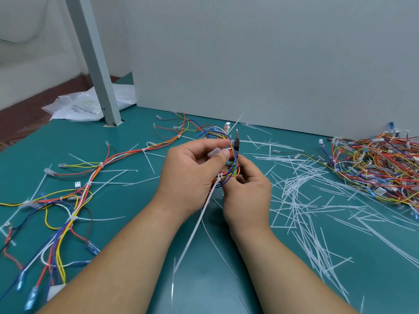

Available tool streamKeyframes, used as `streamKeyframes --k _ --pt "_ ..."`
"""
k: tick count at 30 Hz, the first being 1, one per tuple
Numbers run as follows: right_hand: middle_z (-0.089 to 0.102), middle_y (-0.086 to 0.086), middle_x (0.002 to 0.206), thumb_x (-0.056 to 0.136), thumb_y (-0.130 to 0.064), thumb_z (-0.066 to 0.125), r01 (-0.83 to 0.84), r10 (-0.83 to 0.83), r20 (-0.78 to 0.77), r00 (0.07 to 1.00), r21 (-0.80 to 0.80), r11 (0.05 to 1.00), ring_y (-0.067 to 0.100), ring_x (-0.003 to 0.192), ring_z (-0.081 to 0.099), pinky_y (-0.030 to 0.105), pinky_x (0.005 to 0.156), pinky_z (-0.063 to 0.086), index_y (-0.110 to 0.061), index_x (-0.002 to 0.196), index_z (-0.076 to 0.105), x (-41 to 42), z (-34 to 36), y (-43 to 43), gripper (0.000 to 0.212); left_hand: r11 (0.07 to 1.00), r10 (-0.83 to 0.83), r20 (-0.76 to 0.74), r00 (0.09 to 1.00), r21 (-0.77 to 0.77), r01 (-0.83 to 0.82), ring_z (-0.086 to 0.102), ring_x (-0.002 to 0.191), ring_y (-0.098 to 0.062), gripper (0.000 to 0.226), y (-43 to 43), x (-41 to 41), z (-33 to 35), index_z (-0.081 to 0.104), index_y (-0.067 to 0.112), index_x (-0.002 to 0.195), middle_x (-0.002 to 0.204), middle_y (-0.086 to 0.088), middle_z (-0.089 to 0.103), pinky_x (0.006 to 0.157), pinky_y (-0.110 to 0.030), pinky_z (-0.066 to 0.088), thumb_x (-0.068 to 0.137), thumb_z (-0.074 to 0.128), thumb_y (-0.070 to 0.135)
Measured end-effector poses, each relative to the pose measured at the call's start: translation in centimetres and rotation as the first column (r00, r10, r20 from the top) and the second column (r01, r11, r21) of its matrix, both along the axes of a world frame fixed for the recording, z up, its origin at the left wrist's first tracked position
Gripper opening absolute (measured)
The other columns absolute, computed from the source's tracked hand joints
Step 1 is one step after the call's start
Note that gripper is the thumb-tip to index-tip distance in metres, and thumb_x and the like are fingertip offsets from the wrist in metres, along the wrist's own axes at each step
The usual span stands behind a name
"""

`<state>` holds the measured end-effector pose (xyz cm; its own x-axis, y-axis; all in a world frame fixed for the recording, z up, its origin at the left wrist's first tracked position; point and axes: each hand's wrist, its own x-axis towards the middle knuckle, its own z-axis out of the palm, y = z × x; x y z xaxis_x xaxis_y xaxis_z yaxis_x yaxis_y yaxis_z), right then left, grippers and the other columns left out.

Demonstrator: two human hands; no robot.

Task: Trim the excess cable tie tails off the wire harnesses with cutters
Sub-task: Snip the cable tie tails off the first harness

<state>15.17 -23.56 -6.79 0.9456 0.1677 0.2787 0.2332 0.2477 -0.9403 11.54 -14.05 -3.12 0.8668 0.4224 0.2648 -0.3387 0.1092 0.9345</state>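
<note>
At frame centre the left hand [190, 175] pinches a wire harness [226, 173] in its fingers; the right hand [247, 191] curls round green-handled cutters [237, 142]. One long tie tail [197, 225] hangs uncut, with perhaps more on the spread harness [86, 184] at left. At right, cut tails [299, 200] and a harness pile [374, 168] suggest much is done.

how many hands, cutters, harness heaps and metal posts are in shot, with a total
hands: 2, left hand gripping the held harness, right hand gripping the cutters
cutters: 1
harness heap: 1
metal post: 1
total: 5
</note>
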Motion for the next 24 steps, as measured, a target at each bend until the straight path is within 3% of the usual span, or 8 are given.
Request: streamKeyframes --k 3,6,10,14,16,19,22,24 --pt "0.067 0.016 0.078 0.086 0.010 0.070 -0.005 0.005 -0.004 1.000 -0.009 1.000 0.016 0.076 0.051 0.035 0.069 0.043 -0.025 0.088 0.079 0.10 0.01 -0.10 0.037 1.000 0.001 0.001 1.000 0.006 -0.001 0.066 0.065 -0.010 0.023 0.06 0.01 -0.03 0.078 0.017 0.095 0.078 0.000 0.076 0.063 -0.019 0.056 0.091 0.069 -0.003" --pt "0.065 0.028 0.082 0.087 0.010 0.070 0.011 -0.011 -0.003 1.000 -0.018 1.000 0.017 0.074 0.050 0.035 0.067 0.042 -0.023 0.089 0.079 0.05 -0.04 -0.11 0.034 1.000 0.005 -0.003 1.000 0.009 -0.005 0.066 0.066 -0.012 0.024 0.07 0.06 -0.11 0.079 0.018 0.094 0.078 -0.002 0.076 0.064 -0.022 0.057 0.091 0.069 -0.003" --pt "0.069 0.006 0.078 0.087 0.007 0.073 0.017 -0.017 -0.019 1.000 0.002 1.000 0.017 0.072 0.053 0.033 0.064 0.045 -0.028 0.090 0.079 -0.03 -0.14 -0.07 0.036 1.000 0.005 -0.004 1.000 0.008 -0.005 0.064 0.063 -0.011 0.024 0.04 0.06 -0.10 0.079 0.018 0.094 0.075 -0.001 0.074 0.062 -0.021 0.057 0.091 0.069 -0.003" --pt "0.062 0.031 0.082 0.086 0.008 0.069 0.024 -0.023 0.013 1.000 -0.030 0.999 0.016 0.072 0.048 0.031 0.060 0.038 -0.024 0.087 0.078 -0.08 0.10 -0.19 0.033 1.000 0.002 0.004 1.000 0.013 -0.002 0.065 0.063 -0.010 0.023 0.07 -0.01 -0.10 0.079 0.017 0.095 0.076 0.000 0.075 0.062 -0.019 0.055 0.091 0.069 -0.003" --pt "0.064 0.029 0.082 0.087 0.007 0.070 0.028 -0.027 0.020 0.999 -0.032 0.999 0.016 0.071 0.049 0.032 0.061 0.040 -0.026 0.087 0.078 -0.08 0.08 -0.18 0.034 1.000 0.004 0.004 1.000 0.009 -0.004 0.066 0.064 -0.010 0.023 0.04 0.01 -0.11 0.079 0.017 0.095 0.077 0.000 0.076 0.063 -0.020 0.056 0.091 0.069 -0.003" --pt "0.066 0.012 0.073 0.087 0.006 0.073 0.034 -0.033 0.010 0.999 -0.032 0.999 0.015 0.068 0.051 0.031 0.059 0.043 -0.033 0.086 0.079 -0.11 0.01 -0.10 0.039 1.000 0.002 0.005 1.000 0.001 -0.002 0.067 0.065 -0.010 0.022 0.07 0.04 -0.14 0.079 0.017 0.094 0.078 0.000 0.076 0.063 -0.021 0.057 0.091 0.069 -0.003" --pt "0.064 0.027 0.080 0.086 0.006 0.071 0.039 -0.037 0.030 0.999 -0.044 0.998 0.015 0.070 0.049 0.032 0.060 0.040 -0.030 0.085 0.079 -0.11 0.13 -0.13 0.037 1.000 0.001 -0.001 1.000 0.001 -0.001 0.067 0.066 -0.012 0.022 0.09 0.04 -0.14 0.079 0.017 0.095 0.079 -0.002 0.076 0.064 -0.022 0.057 0.091 0.069 -0.003" --pt "0.063 0.028 0.083 0.087 0.006 0.071 0.039 -0.037 0.039 0.999 -0.046 0.998 0.015 0.070 0.050 0.032 0.061 0.041 -0.033 0.084 0.079 -0.10 0.16 -0.13 0.040 1.000 0.004 -0.005 1.000 0.001 -0.004 0.066 0.067 -0.013 0.023 0.12 0.05 -0.18 0.080 0.019 0.094 0.079 -0.003 0.076 0.065 -0.022 0.058 0.091 0.070 -0.002"
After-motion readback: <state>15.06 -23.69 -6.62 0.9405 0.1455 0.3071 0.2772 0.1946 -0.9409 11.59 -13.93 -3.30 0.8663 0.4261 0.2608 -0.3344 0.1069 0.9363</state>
